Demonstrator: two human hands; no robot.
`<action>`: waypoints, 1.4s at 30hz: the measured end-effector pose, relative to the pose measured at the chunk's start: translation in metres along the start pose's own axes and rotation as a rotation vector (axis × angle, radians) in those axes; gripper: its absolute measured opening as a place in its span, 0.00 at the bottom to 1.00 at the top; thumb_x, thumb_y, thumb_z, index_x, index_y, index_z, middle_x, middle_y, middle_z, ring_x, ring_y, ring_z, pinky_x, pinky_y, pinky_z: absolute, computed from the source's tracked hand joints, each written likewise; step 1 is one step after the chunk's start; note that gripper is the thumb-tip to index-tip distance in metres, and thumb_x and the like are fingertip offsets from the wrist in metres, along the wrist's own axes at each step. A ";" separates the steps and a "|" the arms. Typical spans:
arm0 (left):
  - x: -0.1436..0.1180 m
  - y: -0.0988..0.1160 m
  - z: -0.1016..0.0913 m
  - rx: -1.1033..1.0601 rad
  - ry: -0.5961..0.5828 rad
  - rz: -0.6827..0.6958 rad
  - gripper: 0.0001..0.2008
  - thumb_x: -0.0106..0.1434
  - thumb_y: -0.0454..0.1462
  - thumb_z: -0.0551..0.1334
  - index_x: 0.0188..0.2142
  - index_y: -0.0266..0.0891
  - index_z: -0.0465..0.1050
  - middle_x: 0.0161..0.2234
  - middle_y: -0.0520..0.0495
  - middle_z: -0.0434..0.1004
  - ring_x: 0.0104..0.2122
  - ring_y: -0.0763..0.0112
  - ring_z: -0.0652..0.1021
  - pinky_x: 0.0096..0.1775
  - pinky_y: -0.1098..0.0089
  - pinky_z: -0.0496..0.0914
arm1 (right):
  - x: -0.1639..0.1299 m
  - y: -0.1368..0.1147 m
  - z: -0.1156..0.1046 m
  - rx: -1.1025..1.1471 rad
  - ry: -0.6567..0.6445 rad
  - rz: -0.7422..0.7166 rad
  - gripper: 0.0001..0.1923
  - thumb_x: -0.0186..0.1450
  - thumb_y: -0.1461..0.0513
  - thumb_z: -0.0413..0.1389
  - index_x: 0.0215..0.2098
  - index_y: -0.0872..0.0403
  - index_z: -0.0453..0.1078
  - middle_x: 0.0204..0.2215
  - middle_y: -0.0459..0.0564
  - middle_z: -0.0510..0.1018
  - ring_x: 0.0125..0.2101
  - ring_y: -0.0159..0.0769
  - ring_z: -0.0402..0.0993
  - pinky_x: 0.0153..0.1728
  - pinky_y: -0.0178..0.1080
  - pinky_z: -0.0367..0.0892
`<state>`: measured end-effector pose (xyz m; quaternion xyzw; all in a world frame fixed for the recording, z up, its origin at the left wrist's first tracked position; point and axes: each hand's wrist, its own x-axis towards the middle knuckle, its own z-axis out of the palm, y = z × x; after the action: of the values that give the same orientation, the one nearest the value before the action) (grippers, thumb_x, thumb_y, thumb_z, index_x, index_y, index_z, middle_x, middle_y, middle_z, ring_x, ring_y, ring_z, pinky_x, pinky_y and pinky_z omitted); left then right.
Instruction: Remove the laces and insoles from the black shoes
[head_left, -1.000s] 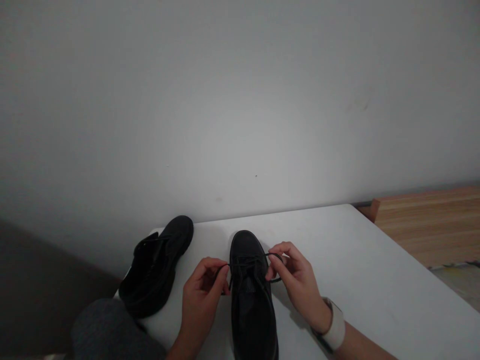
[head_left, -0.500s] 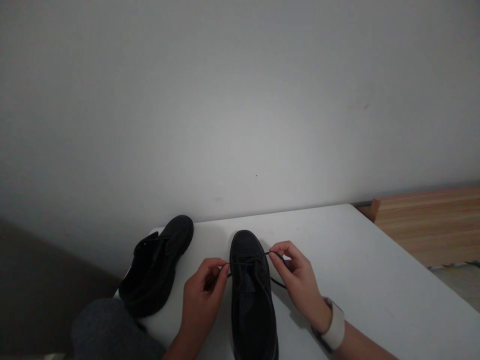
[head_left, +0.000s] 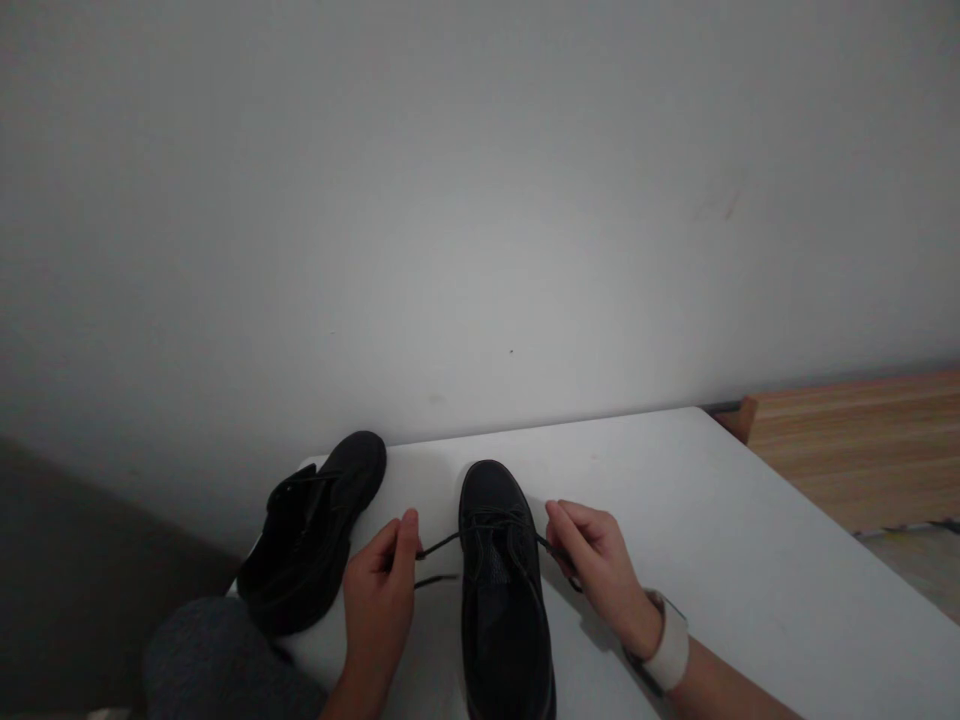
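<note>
While both hands (head_left: 379,600) (head_left: 600,565) pinch laces (head_left: 439,545), shoe's (head_left: 502,590) heel (cropped) hides.

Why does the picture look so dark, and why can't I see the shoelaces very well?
In the head view the light is dim and grey, brightest on the wall in the middle and fading at the edges. The black laces almost vanish against the black shoe; they show only over the white table, between the left hand and right hand. Soft shadows, no glare.
</note>
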<state>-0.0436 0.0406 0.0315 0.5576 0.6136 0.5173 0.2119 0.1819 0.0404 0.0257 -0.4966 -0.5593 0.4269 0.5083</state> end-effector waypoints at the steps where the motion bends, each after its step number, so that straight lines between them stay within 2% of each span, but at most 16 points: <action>1: 0.001 -0.001 0.000 -0.027 0.016 -0.023 0.24 0.65 0.51 0.57 0.19 0.38 0.64 0.17 0.55 0.58 0.19 0.75 0.63 0.23 0.73 0.59 | 0.000 0.000 0.000 0.000 -0.009 0.003 0.29 0.68 0.43 0.49 0.17 0.51 0.56 0.12 0.39 0.56 0.15 0.27 0.51 0.18 0.35 0.49; 4: 0.001 -0.004 0.000 -0.082 0.009 -0.085 0.24 0.65 0.52 0.57 0.21 0.38 0.67 0.17 0.55 0.59 0.18 0.74 0.63 0.22 0.73 0.60 | 0.002 0.003 0.002 -0.009 -0.016 0.003 0.28 0.68 0.43 0.50 0.17 0.51 0.57 0.13 0.39 0.57 0.16 0.28 0.52 0.18 0.35 0.49; 6: 0.001 -0.006 0.001 -0.097 -0.041 -0.093 0.23 0.65 0.52 0.58 0.22 0.38 0.70 0.19 0.53 0.65 0.21 0.71 0.70 0.26 0.73 0.65 | 0.004 0.006 0.003 -0.015 -0.012 -0.003 0.26 0.68 0.44 0.52 0.19 0.52 0.59 0.15 0.40 0.59 0.17 0.28 0.55 0.19 0.34 0.51; 10: 0.001 -0.003 0.006 -0.074 -0.142 -0.030 0.16 0.63 0.48 0.61 0.29 0.38 0.75 0.28 0.48 0.77 0.31 0.64 0.78 0.34 0.69 0.71 | 0.007 0.009 0.004 -0.022 -0.012 -0.032 0.18 0.66 0.48 0.56 0.28 0.54 0.69 0.20 0.42 0.67 0.22 0.31 0.62 0.24 0.34 0.58; 17: -0.003 0.003 0.014 -0.145 -0.343 0.034 0.10 0.63 0.42 0.63 0.36 0.40 0.79 0.33 0.47 0.81 0.34 0.65 0.80 0.38 0.69 0.73 | 0.006 0.008 0.004 -0.053 -0.035 -0.080 0.10 0.65 0.55 0.59 0.35 0.53 0.75 0.25 0.45 0.72 0.26 0.33 0.67 0.28 0.36 0.63; 21: -0.004 0.003 0.015 -0.154 -0.338 0.023 0.11 0.63 0.42 0.63 0.40 0.40 0.80 0.34 0.47 0.80 0.34 0.66 0.80 0.38 0.69 0.73 | 0.006 0.009 0.003 -0.078 -0.039 -0.103 0.08 0.66 0.57 0.58 0.36 0.52 0.76 0.27 0.45 0.73 0.27 0.34 0.68 0.28 0.37 0.64; 25: -0.004 0.001 0.015 -0.172 -0.339 0.014 0.10 0.63 0.42 0.63 0.36 0.39 0.80 0.34 0.46 0.80 0.36 0.65 0.80 0.38 0.70 0.73 | 0.005 0.007 0.004 -0.107 -0.041 -0.130 0.08 0.67 0.58 0.57 0.34 0.52 0.74 0.29 0.47 0.74 0.29 0.35 0.70 0.29 0.37 0.65; 30: -0.003 -0.001 0.016 -0.163 -0.367 -0.012 0.09 0.63 0.42 0.62 0.35 0.39 0.78 0.34 0.47 0.79 0.36 0.65 0.79 0.40 0.68 0.72 | 0.003 0.003 0.006 -0.124 -0.036 -0.154 0.08 0.68 0.58 0.54 0.33 0.52 0.71 0.29 0.47 0.73 0.31 0.36 0.70 0.30 0.36 0.66; 39: -0.008 0.004 0.019 -0.095 -0.294 0.127 0.05 0.66 0.38 0.58 0.36 0.41 0.72 0.36 0.47 0.76 0.39 0.65 0.77 0.42 0.68 0.71 | 0.000 0.006 0.007 -0.096 -0.052 -0.171 0.08 0.71 0.58 0.51 0.38 0.52 0.68 0.33 0.48 0.73 0.33 0.36 0.70 0.33 0.37 0.66; 42: -0.008 0.005 0.018 -0.093 -0.292 0.139 0.06 0.67 0.39 0.57 0.37 0.41 0.72 0.37 0.47 0.77 0.40 0.65 0.77 0.43 0.67 0.70 | -0.001 0.006 0.008 -0.083 -0.057 -0.155 0.09 0.72 0.57 0.49 0.38 0.52 0.67 0.30 0.46 0.71 0.30 0.34 0.68 0.32 0.37 0.64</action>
<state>-0.0234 0.0395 0.0264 0.6575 0.5119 0.4720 0.2881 0.1749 0.0403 0.0184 -0.4601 -0.6274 0.3767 0.5028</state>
